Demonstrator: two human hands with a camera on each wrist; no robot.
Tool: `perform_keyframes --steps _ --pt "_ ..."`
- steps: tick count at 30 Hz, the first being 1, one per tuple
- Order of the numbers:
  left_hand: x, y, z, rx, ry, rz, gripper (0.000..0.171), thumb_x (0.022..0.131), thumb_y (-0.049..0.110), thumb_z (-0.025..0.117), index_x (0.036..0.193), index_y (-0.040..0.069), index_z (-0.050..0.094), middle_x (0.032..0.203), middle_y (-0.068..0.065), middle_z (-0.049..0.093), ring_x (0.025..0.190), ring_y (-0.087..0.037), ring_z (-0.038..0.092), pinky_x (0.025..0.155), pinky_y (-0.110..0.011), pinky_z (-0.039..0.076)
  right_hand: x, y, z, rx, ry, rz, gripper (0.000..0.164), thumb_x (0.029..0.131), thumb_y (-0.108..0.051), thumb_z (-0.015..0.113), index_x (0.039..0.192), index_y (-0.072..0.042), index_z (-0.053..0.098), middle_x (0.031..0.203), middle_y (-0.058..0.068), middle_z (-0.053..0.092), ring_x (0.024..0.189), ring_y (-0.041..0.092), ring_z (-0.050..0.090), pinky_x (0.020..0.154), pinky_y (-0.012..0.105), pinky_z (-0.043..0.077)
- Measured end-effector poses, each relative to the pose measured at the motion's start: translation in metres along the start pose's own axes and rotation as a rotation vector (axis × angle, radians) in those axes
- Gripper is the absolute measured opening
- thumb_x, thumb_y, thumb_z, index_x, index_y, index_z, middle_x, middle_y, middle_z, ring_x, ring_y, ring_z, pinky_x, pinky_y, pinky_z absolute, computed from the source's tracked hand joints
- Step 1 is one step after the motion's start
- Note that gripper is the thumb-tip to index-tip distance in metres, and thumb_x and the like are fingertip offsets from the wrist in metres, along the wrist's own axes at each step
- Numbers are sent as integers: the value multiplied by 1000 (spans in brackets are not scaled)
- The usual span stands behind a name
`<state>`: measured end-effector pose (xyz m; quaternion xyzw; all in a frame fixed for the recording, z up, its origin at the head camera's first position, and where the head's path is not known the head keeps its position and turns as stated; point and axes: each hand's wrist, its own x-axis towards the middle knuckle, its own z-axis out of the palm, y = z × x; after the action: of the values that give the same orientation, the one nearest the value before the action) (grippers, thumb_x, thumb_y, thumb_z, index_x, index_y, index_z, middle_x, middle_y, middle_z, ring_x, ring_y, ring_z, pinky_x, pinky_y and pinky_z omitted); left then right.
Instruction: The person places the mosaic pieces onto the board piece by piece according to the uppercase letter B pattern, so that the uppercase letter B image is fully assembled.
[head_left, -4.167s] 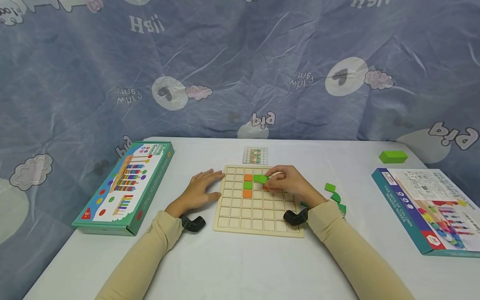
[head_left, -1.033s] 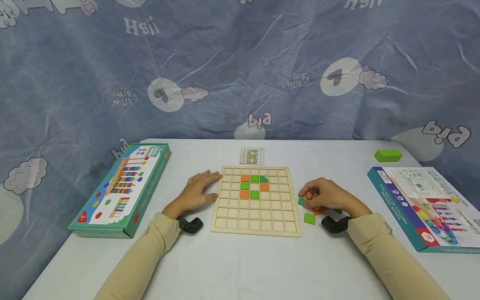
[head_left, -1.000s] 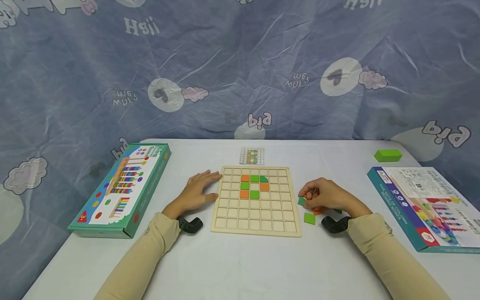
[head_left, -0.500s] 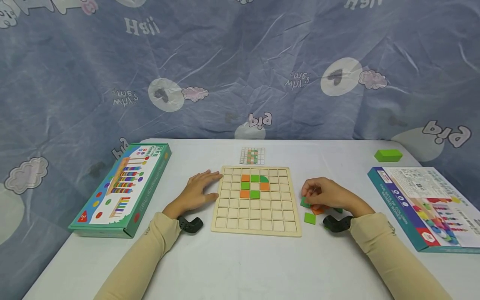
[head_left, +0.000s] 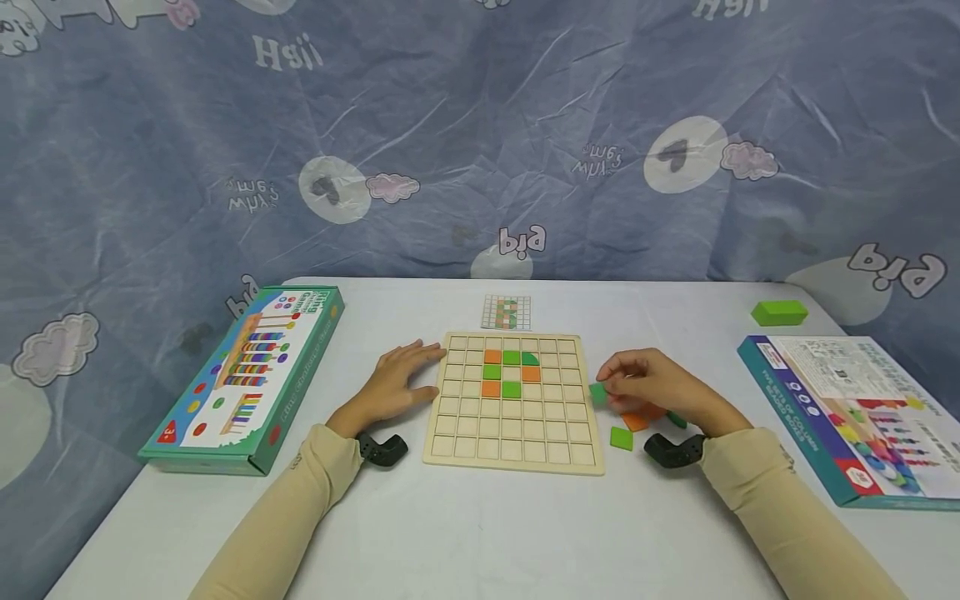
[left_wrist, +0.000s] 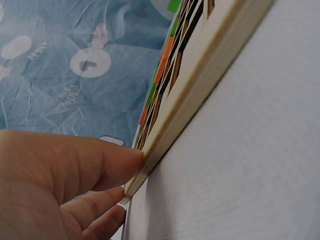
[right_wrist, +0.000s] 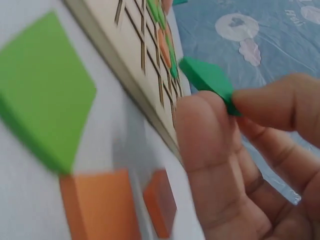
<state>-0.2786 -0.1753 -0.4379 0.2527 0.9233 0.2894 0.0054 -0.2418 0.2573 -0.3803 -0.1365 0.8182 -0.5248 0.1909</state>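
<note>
My right hand [head_left: 656,387] pinches a small dark green tile [right_wrist: 207,80] between thumb and fingers, just off the right edge of the wooden grid board [head_left: 510,452]. Toward the board's upper part, several orange and green square tiles and one rounded green tile [head_left: 528,358] lie in the cells. The left hand [head_left: 390,387] rests at the board's left side, fingers extended, with fingertips right at the edge; its thumb [left_wrist: 117,160] touches the rim. Under and beside the right hand lie a light green tile [head_left: 621,438], orange tiles [head_left: 636,420] and a dark green piece [head_left: 677,420].
A small printed grid card [head_left: 506,312] lies behind the board. To the left is a green game box [head_left: 247,375]; on the right, a teal and purple box [head_left: 855,417] with a green block [head_left: 779,313] behind it. A patterned blue cloth [head_left: 480,150] hangs at the back.
The right hand has gone from over the board to the loose tiles and lifted a dark green one toward the board. Green tiles, one rounded, now lie in the cells. The left hand stays.
</note>
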Motion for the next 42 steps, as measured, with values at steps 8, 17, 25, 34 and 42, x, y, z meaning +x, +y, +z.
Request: perform_keyframes --steps 8,17,25,34,42 --pt "0 0 0 6 3 7 69 95 25 68 159 5 53 168 -17 45 162 -43 27 129 -67 12 8 -4 13 184 74 56 26 106 -5 64 126 11 64 100 5 76 87 10 77 83 26 64" --pt "1 -1 0 4 1 12 70 94 25 68 159 5 53 168 -18 45 162 -44 27 129 -67 12 17 -6 26 287 28 36 26 105 0 62 127 14 62 96 6 75 86 11 76 82 26 64" --pt "1 1 -1 4 -2 6 70 94 25 69 159 5 53 168 -17 45 162 -43 26 129 -66 12 25 -12 36 310 10 47 26 105 2 60 127 16 61 98 7 75 87 10 76 85 26 64" --pt "1 0 -1 13 0 11 69 95 25 69 159 5 53 168 -18 45 161 -44 27 129 -66 13 37 -15 44 269 7 66 28 106 1 61 129 17 61 97 8 77 88 11 77 85 27 64" --pt "1 -1 -1 0 4 10 68 95 25 69 159 5 53 168 -17 46 161 -44 28 129 -67 13 46 -24 50 212 -6 71 29 105 3 63 128 20 63 97 8 77 85 10 78 82 27 65"
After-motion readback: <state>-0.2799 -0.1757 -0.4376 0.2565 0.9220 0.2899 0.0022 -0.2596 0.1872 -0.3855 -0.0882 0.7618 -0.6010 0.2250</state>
